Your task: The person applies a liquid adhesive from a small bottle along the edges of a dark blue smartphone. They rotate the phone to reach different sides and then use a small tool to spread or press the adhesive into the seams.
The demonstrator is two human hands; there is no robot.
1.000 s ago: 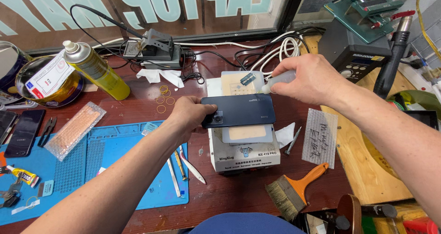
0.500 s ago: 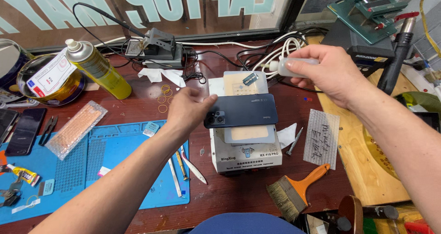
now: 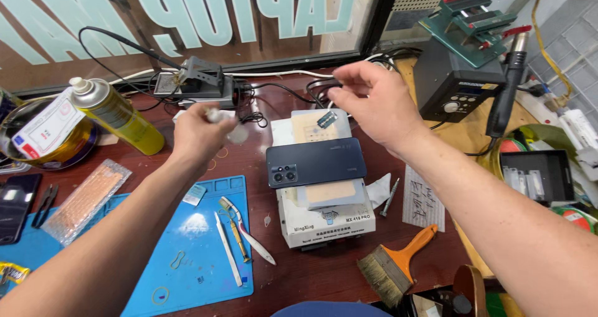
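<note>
A dark blue phone point(image 3: 314, 161) lies back up, cameras to the left, on a white box-shaped heating machine point(image 3: 325, 220) at the middle of the bench. My left hand point(image 3: 196, 136) is raised to the left of the phone and pinches a small white wad point(image 3: 235, 133), blurred by motion. My right hand point(image 3: 377, 102) hovers above the far end of the machine, near a tangle of cables point(image 3: 317, 89). Its thumb and fingers are curled but apart, with nothing visible between them.
A yellow spray can point(image 3: 115, 114) lies at the left beside a round bowl point(image 3: 43, 139). A blue mat point(image 3: 193, 248) carries tweezers point(image 3: 246, 230) and thin tools. An orange-handled brush point(image 3: 398, 264) and a screwdriver point(image 3: 389, 195) lie at the right. A black hot-air station point(image 3: 458, 83) stands at the back right.
My left hand let go of the phone and rose to the left, now holding a white wad. My right hand moved left and no longer shows the pale object it held.
</note>
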